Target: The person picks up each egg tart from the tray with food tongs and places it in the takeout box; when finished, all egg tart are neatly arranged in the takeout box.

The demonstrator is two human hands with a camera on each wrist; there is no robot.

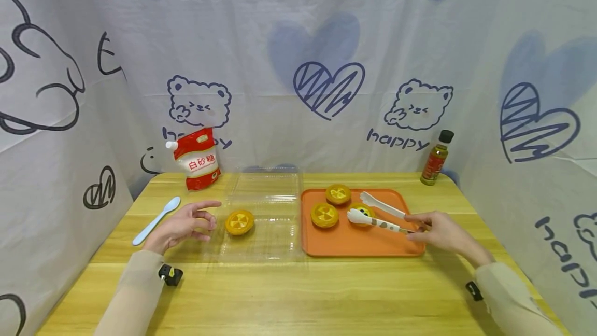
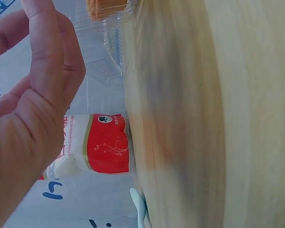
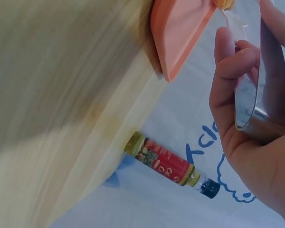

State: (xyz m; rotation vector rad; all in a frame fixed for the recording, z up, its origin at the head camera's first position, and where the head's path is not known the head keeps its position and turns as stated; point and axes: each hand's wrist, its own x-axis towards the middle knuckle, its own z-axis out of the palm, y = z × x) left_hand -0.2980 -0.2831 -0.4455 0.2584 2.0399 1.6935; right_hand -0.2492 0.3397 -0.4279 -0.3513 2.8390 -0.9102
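Observation:
My right hand [image 1: 440, 229] grips metal-bodied tongs [image 3: 261, 90] with white, spotted arms. In the head view the tongs' tips are spread around an egg tart [image 1: 361, 213] on the orange tray [image 1: 373, 247]. Two more egg tarts, one at the back [image 1: 338, 194] and one at the left [image 1: 324, 215], share that tray. A clear plastic box [image 1: 275, 245], lid raised behind, holds a single egg tart [image 1: 239, 222]. Beside the box's left edge hovers my left hand [image 1: 188, 224], fingers loosely bent and holding nothing.
A pale blue spoon [image 1: 156, 221] lies left of my left hand. At the back left stands a red and white sugar bag [image 1: 198, 159]. A bottle with a black cap [image 1: 435, 162] is at the back right. Printed cloth hangs around the wooden table [image 1: 280, 294].

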